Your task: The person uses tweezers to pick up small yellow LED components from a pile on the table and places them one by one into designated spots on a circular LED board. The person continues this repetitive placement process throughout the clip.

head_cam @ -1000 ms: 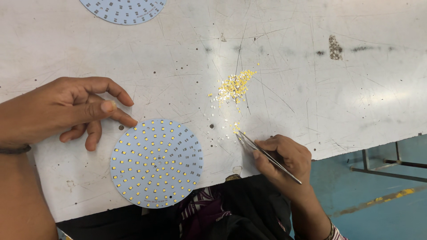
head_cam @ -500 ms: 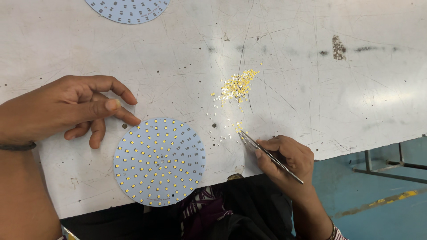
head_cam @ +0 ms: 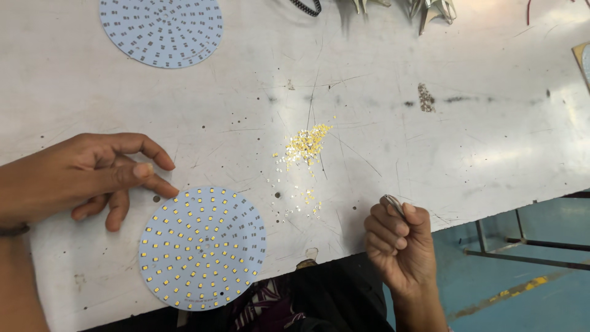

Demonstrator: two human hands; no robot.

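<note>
A round pale-blue circuit disc point(head_cam: 203, 247) studded with small yellow chips lies at the table's near edge. My left hand point(head_cam: 86, 178) rests on the table at the disc's upper left, fingertips touching its rim. My right hand point(head_cam: 398, 243) is curled at the table edge and grips thin metal tweezers point(head_cam: 393, 205), whose tips point up between my fingers. A small heap of loose yellow chips point(head_cam: 305, 143) lies mid-table, with a few strays point(head_cam: 310, 200) nearer me.
A second round disc point(head_cam: 161, 31) with bare pads lies at the far left of the white scratched table point(head_cam: 479, 141). Metal tools point(head_cam: 393, 7) lie along the far edge. A blue floor and a metal frame point(head_cam: 522, 252) show at the right.
My right hand has pulled back from the loose chips and turned, so the tweezers now point up instead of at the table. The view has shifted, showing more of the far table.
</note>
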